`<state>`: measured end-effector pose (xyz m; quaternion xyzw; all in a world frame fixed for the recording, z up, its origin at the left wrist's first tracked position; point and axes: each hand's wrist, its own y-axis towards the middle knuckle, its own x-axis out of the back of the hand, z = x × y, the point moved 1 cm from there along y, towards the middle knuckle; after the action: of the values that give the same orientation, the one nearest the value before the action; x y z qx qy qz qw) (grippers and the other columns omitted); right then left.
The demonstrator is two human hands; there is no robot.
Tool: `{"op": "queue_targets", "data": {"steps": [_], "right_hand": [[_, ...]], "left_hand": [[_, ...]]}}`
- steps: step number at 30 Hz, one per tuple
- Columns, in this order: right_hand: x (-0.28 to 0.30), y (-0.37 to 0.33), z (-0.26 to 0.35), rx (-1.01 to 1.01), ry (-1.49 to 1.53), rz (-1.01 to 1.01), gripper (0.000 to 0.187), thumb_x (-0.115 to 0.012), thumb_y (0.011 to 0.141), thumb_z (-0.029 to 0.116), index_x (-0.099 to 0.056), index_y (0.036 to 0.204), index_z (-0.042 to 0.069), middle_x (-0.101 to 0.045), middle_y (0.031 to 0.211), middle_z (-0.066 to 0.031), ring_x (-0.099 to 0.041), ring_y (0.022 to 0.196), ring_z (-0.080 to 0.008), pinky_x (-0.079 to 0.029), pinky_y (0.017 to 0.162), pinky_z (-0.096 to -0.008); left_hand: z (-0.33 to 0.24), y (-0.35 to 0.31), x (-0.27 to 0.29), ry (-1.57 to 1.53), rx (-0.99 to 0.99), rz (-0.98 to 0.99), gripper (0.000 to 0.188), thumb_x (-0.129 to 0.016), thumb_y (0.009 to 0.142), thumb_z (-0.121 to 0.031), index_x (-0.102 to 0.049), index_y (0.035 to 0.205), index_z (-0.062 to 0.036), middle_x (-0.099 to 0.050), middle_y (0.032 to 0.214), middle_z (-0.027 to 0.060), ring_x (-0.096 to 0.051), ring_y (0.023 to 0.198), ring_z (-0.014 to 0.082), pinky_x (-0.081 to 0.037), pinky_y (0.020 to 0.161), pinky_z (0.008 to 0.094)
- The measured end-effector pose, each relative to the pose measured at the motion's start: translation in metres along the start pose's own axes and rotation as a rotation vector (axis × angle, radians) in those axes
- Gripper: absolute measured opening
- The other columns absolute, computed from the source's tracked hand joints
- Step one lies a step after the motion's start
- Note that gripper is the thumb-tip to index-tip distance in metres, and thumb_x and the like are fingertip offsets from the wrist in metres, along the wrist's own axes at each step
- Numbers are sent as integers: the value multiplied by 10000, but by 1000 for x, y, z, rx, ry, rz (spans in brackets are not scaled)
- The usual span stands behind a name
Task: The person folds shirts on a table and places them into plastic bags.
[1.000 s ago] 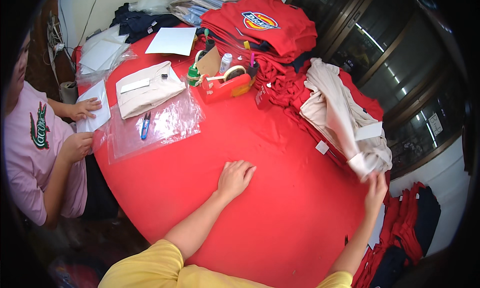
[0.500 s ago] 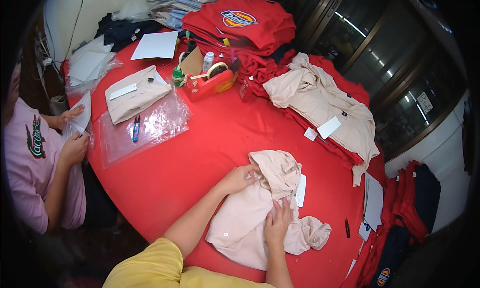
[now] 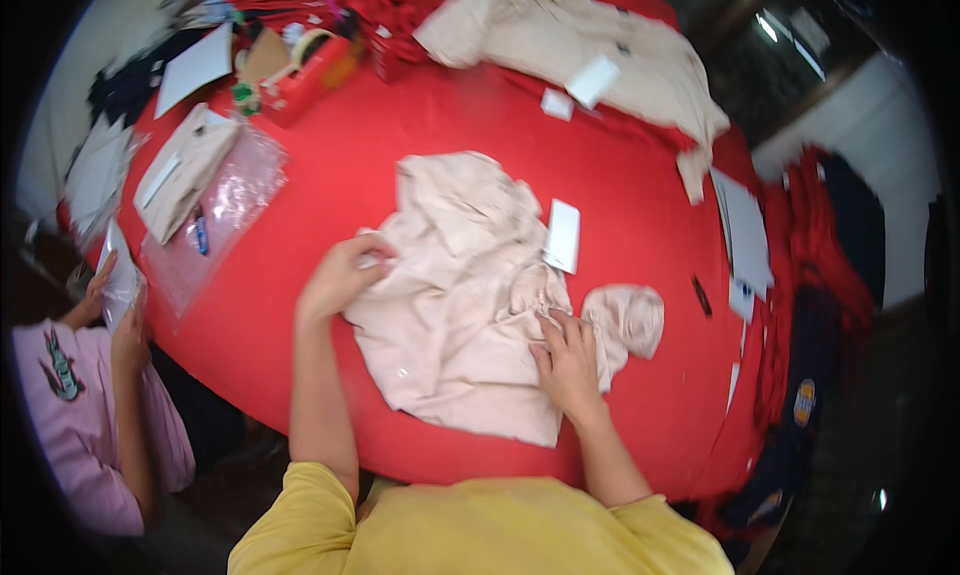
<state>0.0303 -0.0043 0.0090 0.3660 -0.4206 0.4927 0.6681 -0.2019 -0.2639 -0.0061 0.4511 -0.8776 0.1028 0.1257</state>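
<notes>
In front of me a beige shirt lies rumpled on the red-covered table, one sleeve bunched at its right. My left hand is at the shirt's left edge, its thumb and fingers pinching the cloth. Over the right part of the shirt rests my right hand, palm down, with fingers apart and slightly bent. A white card tag sticks out along the shirt's upper right side.
Another beige shirt lies atop red garments at the far side. A tape dispenser, a folded beige garment and blue snips are left. At right lie white sheets. A co-worker in pink holds a plastic bag.
The shirt is spread wider, its upper part opened out to the left. My left hand has moved left with its edge. The view has shifted, so the table appears differently placed.
</notes>
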Motion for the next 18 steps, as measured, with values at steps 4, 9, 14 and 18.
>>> {"op": "queue_targets", "data": {"steps": [4, 9, 14, 18], "right_hand": [[60, -26, 3, 120, 193, 361, 401, -632, 881, 273, -605, 1221, 62, -597, 1200, -158, -536, 1121, -348, -430, 965, -436], [25, 77, -13, 65, 242, -112, 229, -534, 932, 131, -634, 1081, -12, -617, 1009, -161, -583, 926, -352, -466, 830, -389], [-62, 169, 10, 141, -53, -457, 238, -540, 855, 93, -608, 1077, 44, -583, 968, -150, -555, 981, -320, -428, 859, -457], [-61, 116, -12, 130, -39, -480, 93, -585, 835, 150, -582, 898, 82, -572, 909, -96, -535, 937, -310, -390, 790, -427]], "left_hand": [[-23, -57, 10, 659, 64, -353, 239, -699, 816, -193, -696, 973, -13, -635, 989, 124, -607, 931, 273, -477, 818, 374], [-39, -21, -52, 402, 13, -520, 518, -652, 864, -389, -570, 1266, -74, -565, 1183, 172, -532, 1045, 328, -407, 913, 436], [-24, 31, -116, 803, -251, -573, 454, -657, 866, -346, -578, 1185, -33, -567, 1189, 174, -539, 1073, 334, -399, 926, 444], [0, 12, -94, 291, -250, -453, 297, -652, 866, -206, -586, 1083, -15, -610, 1117, 172, -579, 981, 335, -435, 869, 394]]}}
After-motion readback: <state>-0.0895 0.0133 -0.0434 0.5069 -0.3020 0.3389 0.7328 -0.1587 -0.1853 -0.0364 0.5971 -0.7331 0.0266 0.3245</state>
